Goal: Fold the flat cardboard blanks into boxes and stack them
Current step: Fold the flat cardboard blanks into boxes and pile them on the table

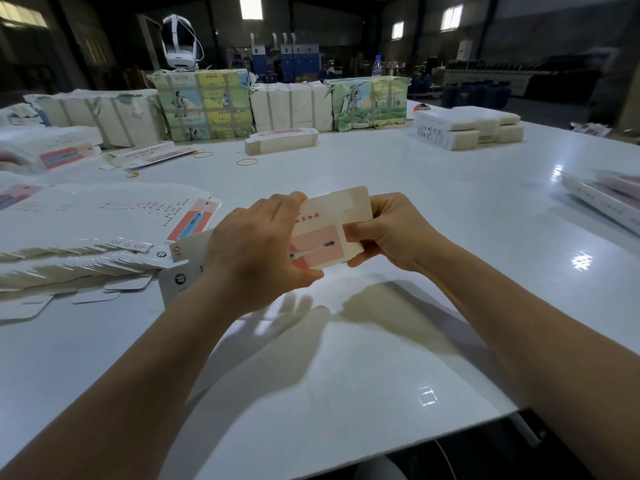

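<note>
I hold a white and pink cardboard blank (pixel 329 230) above the middle of the white table (pixel 415 188), partly folded, with a rounded flap sticking up at its far end. My left hand (pixel 256 247) grips its left side, fingers curled over the top. My right hand (pixel 388 230) pinches its right end, thumb on the pink face. A fanned stack of flat blanks (pixel 104 233) lies on the table to the left. Folded boxes (pixel 609 199) lie at the right edge.
Strapped bundles of printed cartons (pixel 204 105) and white packs (pixel 291 105) line the far side. A white stack (pixel 467 128) stands at the far right, a low stack of blanks (pixel 280 140) in the middle. Rubber bands (pixel 246 162) lie loose. The table's near edge (pixel 450 427) runs diagonally.
</note>
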Available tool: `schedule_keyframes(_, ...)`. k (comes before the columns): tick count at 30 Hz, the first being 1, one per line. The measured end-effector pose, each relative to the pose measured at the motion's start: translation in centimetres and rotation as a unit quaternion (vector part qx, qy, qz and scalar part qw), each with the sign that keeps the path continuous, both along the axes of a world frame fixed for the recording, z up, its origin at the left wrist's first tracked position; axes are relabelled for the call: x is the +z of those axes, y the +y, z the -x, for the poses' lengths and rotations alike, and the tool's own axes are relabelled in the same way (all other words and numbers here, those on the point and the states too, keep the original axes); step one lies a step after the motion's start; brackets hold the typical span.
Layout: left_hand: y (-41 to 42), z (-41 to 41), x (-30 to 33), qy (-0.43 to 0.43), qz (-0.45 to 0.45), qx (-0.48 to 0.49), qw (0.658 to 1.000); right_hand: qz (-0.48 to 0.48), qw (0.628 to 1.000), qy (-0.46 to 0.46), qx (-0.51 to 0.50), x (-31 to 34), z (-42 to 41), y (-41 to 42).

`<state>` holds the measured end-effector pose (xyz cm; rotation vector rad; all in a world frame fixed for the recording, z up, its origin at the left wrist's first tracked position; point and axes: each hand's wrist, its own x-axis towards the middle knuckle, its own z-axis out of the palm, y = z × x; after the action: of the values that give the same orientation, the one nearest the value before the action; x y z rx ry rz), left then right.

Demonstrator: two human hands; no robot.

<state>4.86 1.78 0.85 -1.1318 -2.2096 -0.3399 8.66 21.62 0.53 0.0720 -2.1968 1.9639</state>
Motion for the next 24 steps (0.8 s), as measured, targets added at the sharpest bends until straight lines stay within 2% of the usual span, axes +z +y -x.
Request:
schedule_keyframes(3,-0.1,-0.2,0.2,0.014,-0.026,0.009,1.000,-0.021,1.000,0.017,-0.008,0.0,-0.2,-0.1)
schedule_keyframes(7,-0.4,0.1,0.0,0.003,-0.036,0.000,0.999,0.017,1.000,0.004,0.000,-0.2,-0.2,-0.2)
schedule_keyframes(15,-1.7,2.0,-1.0,-0.093,0.022,0.069,0.993,0.049,0.998,-0.030,-0.006,-0.5,0.2,0.7)
schedule_keyframes(19,-1.5,1.9,-0.7,-0.079,-0.010,0.076,0.994,0.042,0.999,-0.032,-0.007,-0.8,0.3,0.6)
schedule_keyframes(24,-1.3,2.0,-0.9,-0.071,-0.023,0.086,0.994,0.088,0.995,-0.043,-0.009,-0.9,0.4,0.2)
